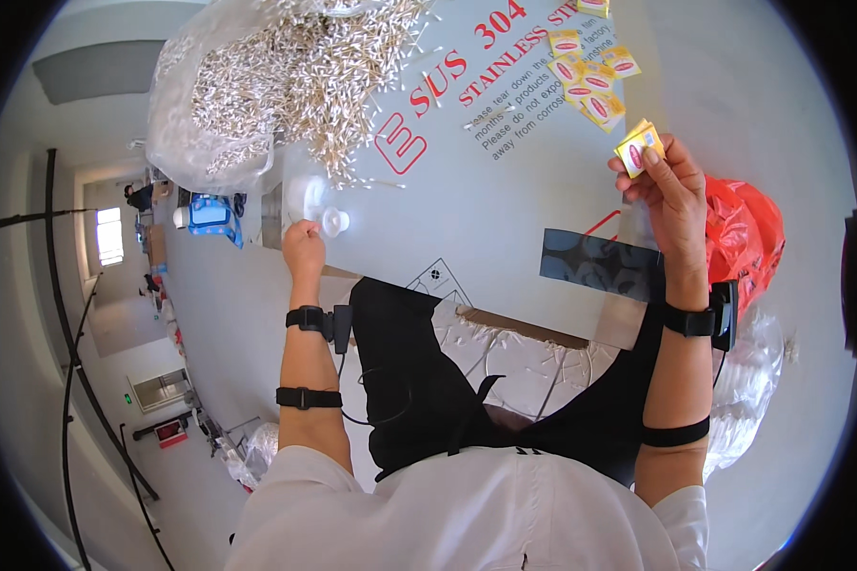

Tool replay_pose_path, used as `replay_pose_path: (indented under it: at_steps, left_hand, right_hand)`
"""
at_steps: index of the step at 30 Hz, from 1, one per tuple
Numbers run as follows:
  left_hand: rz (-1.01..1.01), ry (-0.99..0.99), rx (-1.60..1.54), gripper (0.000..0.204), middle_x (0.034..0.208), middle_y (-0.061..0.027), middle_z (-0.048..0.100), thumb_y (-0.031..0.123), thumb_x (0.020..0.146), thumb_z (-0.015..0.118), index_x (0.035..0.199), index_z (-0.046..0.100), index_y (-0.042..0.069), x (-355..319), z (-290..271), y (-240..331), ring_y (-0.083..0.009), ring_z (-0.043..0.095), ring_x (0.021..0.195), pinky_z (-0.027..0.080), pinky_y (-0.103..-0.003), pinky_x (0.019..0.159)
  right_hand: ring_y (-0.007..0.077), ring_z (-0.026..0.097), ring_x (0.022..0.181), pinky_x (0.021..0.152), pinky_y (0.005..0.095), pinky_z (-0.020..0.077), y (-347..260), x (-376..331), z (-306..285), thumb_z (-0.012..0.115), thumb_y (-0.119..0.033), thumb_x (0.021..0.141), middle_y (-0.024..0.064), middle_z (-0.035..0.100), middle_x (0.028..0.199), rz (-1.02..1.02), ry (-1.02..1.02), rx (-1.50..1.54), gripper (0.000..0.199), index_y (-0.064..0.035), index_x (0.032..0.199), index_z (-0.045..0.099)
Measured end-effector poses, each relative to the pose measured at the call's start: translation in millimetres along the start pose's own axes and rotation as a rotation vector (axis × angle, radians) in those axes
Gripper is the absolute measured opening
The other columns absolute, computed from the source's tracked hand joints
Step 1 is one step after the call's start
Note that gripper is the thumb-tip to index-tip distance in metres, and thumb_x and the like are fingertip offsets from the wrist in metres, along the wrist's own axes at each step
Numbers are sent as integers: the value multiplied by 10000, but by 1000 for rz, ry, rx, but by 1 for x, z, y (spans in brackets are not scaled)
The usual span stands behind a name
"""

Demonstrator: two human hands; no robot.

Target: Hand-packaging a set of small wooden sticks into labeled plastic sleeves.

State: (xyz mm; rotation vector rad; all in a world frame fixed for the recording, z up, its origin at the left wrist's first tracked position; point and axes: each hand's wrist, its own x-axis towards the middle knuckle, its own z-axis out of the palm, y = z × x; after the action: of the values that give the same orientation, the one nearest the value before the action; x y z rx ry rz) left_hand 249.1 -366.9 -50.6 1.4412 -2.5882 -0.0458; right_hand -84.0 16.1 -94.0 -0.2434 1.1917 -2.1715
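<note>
My right hand point(674, 186) pinches a small stack of yellow-and-white printed cards point(635, 154) between thumb and fingers, above the right edge of the table. More such cards point(595, 81) lie loose and overlapping just beyond it. My left hand point(304, 249) is at the table's left edge with its fingers curled closed. What it holds, if anything, is hidden. Touching or very near it are a clear round plastic lid point(334, 222) and a translucent plastic container point(307, 196). Past these, a heap of cotton swabs point(328, 86) spills onto the table.
A large clear plastic bag point(167, 124) holds many more swabs at the far left. The table point(476, 209) has a printed grey covering with a dark strip point(595, 262) near its front. A red plastic bag point(747, 233) hangs or stands to the right, above clear plastic wrapping point(752, 390).
</note>
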Motion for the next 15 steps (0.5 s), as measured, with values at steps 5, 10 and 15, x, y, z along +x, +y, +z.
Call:
replay_pose_path:
  at_steps: [5, 10, 15]
  left_hand:
    - [164, 64, 128, 80, 728, -178, 612, 105, 740, 635, 748, 651, 28, -1, 27, -10, -347, 599, 714, 474, -408, 654]
    - [164, 6, 92, 76, 723, -169, 608, 112, 713, 639, 719, 633, 36, 8, 30, -6, -354, 596, 717, 471, -423, 642]
    - [286, 52, -15, 93, 686, -178, 603, 53, 716, 623, 662, 556, 18, 12, 0, -8, -340, 600, 653, 471, -403, 604]
  right_hand:
    - [118, 656, 652, 562, 195, 486, 4, -1, -1, 488, -180, 950, 149, 685, 862, 51, 10, -5, 182, -20, 1015, 546]
    - [72, 620, 715, 640, 185, 471, 14, 2, -2, 561, -145, 915, 54, 665, 821, -36, 98, 26, 136, -27, 978, 590]
    - [13, 510, 652, 599, 166, 407, 15, 8, -4, 646, -126, 865, -33, 595, 714, -99, 77, 46, 85, -49, 900, 642]
